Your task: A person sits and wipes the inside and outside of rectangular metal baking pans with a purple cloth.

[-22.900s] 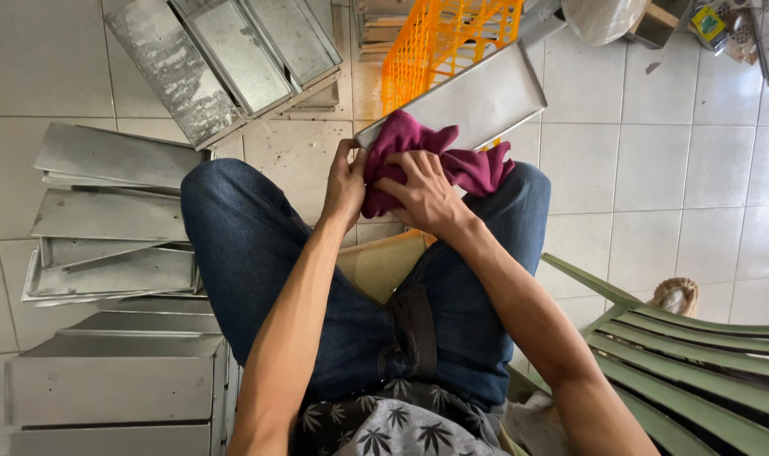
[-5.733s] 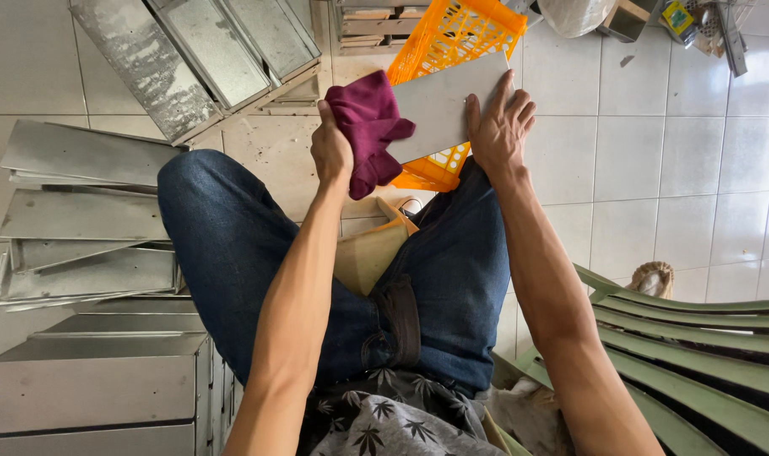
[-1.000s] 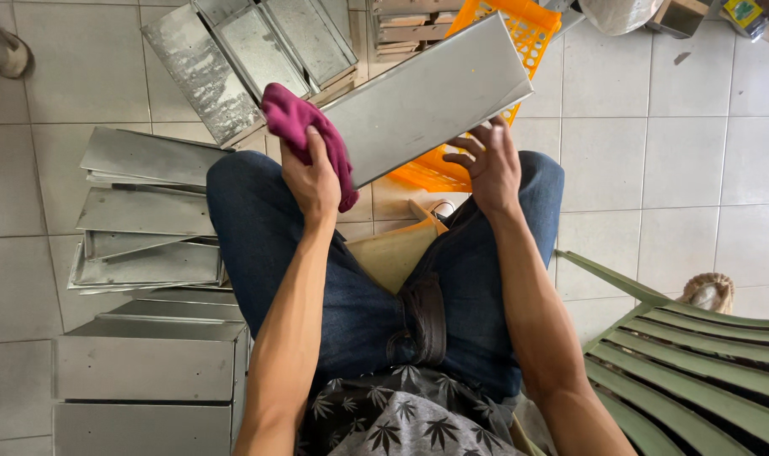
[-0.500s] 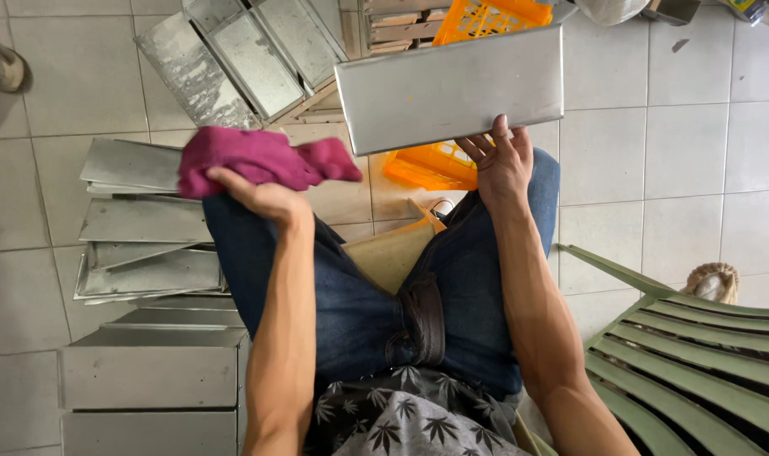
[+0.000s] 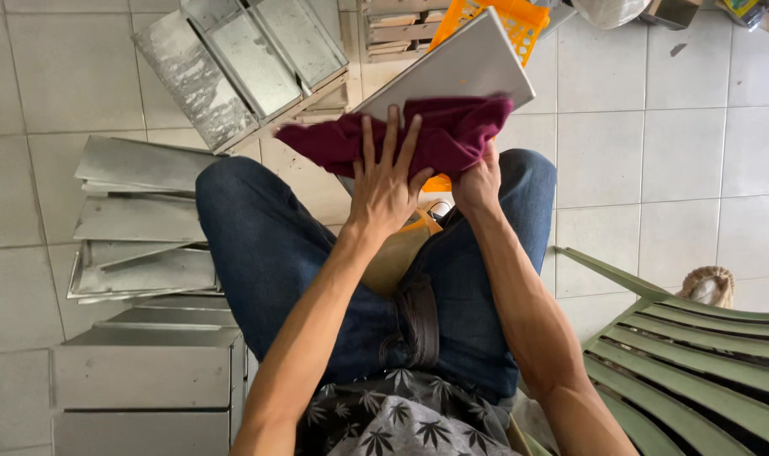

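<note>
Several flat grey sheet-metal trays lie stacked at the left of the frame on the pale tiled floor, with grey metal boxes below them at lower left and a rack of long grey metal pans at upper left. Moving right, our left hand lies flat and wide open, fingers spread and pointing toward the top of the frame, pressing a dark maroon cloth against the near end of a long flat grey metal tray. The tray sits just above centre, resting over our knees in blue jeans; its long axis runs diagonally, the lower end toward the left under the cloth, the far end pointing to the upper right. The cloth drapes across the tray's lower edge, stretched left to right. Our right hand is closed around the cloth's right part and the tray's lower edge, thumb side up. Behind the tray, an orange plastic crate shows at top centre. At lower right stands a green slatted bench, beside a woven straw object on the tiles.
</note>
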